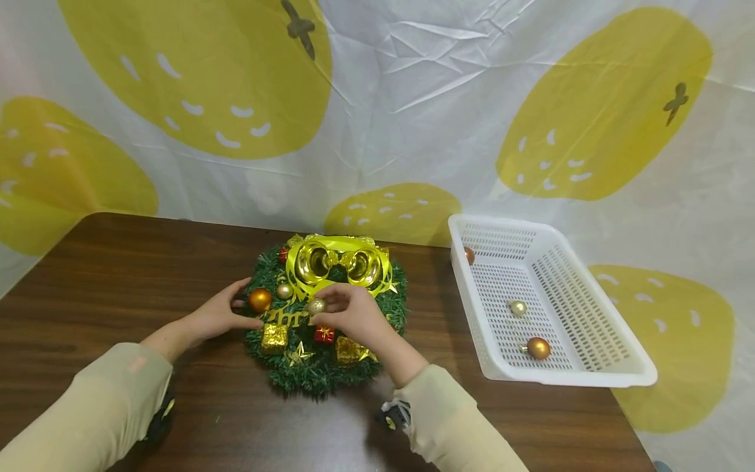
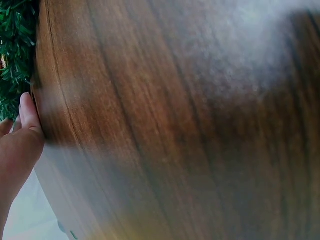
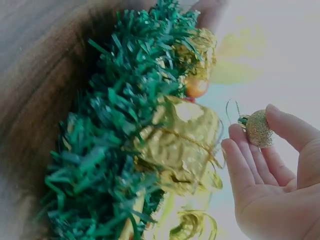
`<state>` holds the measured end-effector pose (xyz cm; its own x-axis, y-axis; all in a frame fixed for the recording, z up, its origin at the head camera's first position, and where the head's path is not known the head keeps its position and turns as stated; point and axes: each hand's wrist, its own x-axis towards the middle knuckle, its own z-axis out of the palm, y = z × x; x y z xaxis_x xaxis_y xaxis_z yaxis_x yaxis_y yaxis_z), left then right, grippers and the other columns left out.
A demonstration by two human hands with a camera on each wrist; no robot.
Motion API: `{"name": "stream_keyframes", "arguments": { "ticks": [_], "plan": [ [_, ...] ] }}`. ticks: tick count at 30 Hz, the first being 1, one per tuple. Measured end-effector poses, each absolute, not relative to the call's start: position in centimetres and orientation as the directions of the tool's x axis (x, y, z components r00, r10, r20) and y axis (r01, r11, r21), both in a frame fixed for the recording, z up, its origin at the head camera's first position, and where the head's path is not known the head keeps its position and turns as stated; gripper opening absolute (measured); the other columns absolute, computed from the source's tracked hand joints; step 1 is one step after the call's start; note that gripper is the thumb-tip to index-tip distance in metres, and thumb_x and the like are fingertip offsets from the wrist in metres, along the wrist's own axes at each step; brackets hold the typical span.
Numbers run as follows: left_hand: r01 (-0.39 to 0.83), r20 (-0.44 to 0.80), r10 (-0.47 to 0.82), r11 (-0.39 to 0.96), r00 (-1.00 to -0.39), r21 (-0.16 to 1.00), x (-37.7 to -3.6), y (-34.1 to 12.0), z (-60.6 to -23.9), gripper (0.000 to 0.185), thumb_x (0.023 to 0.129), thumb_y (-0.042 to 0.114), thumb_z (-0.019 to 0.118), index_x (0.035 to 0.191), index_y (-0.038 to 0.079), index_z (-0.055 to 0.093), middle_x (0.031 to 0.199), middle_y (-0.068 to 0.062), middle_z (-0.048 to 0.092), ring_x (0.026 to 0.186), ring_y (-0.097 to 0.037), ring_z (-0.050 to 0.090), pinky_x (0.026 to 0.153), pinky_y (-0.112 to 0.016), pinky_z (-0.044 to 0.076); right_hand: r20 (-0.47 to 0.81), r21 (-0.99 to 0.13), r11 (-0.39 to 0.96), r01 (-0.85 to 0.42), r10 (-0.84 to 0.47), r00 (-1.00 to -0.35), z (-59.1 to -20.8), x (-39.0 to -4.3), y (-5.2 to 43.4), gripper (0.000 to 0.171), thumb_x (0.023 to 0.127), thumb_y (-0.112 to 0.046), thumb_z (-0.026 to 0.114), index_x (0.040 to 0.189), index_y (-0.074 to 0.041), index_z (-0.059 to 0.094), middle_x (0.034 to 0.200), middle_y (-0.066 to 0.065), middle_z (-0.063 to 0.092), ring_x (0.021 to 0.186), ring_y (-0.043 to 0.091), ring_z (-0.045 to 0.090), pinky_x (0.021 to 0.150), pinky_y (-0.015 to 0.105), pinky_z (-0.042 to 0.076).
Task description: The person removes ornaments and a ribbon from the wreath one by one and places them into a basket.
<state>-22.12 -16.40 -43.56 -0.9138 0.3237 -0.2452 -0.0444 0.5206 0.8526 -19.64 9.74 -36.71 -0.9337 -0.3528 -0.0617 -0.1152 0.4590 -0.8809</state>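
Head camera looks down over the wreath (image 1: 326, 314); both wrist cameras sit close, sharing its green edge.

- In your left wrist view, the left hand (image 2: 17, 145) is cut off by the lower left edge; only one fingertip and part of the palm show.
- The green tinsel wreath (image 2: 15, 55) is clipped to a sliver at that view's upper left corner.
- The brown wooden table (image 2: 175, 125) there is blurred and hazy toward the upper right.
- In your right wrist view, the right hand (image 3: 272, 185) runs off the lower right edge.
- From your head view, the gold script lettering (image 1: 287, 317) on the wreath is partly covered by fingers, so it can't be read.
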Motion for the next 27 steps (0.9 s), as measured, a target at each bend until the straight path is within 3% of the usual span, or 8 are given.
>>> {"name": "stream_keyframes", "arguments": {
  "ticks": [9,18,27],
  "plan": [
    [-0.025,-0.23,0.318,0.536,-0.92,0.844,-22.1,-16.4,-43.5,0.105,0.081,0.031,0.073,0.148,-0.005,0.002,0.146,-0.037,0.015,0.13,-0.051,0.028,0.103,-0.059,0.033,-0.059,-0.878,0.468,-0.106,-0.324,-0.944,-36.0,-19.8,10.6,0.033,0.078,-0.012,0.075,0.109,-0.006,0.067,0.103,0.012,0.068,0.09,0.016,0.064,0.074,0.026,0.054],
    [-0.027,-0.233,0.324,0.533,-0.917,0.846,-22.1,-16.2,-43.6,0.105,0.081,0.032,0.073,0.149,-0.005,0.002,0.146,-0.037,0.015,0.13,-0.051,0.027,0.102,-0.06,0.033,-0.088,-0.889,0.454,-0.051,-0.278,-0.956,-35.5,-20.1,11.8,0.036,0.078,-0.014,0.075,0.113,-0.008,0.066,0.107,0.01,0.068,0.096,0.018,0.064,0.082,0.032,0.053],
    [-0.024,-0.231,0.324,0.534,-0.917,0.845,-22.2,-16.3,-43.7,0.105,0.081,0.032,0.073,0.149,-0.005,0.002,0.146,-0.037,0.015,0.13,-0.05,0.027,0.102,-0.059,0.034,-0.098,-0.9,0.435,-0.016,-0.237,-0.967,-34.7,-20.2,13.2,0.034,0.081,-0.016,0.073,0.115,-0.012,0.068,0.103,0.008,0.068,0.091,0.014,0.062,0.081,0.034,0.053]
  ]
}}
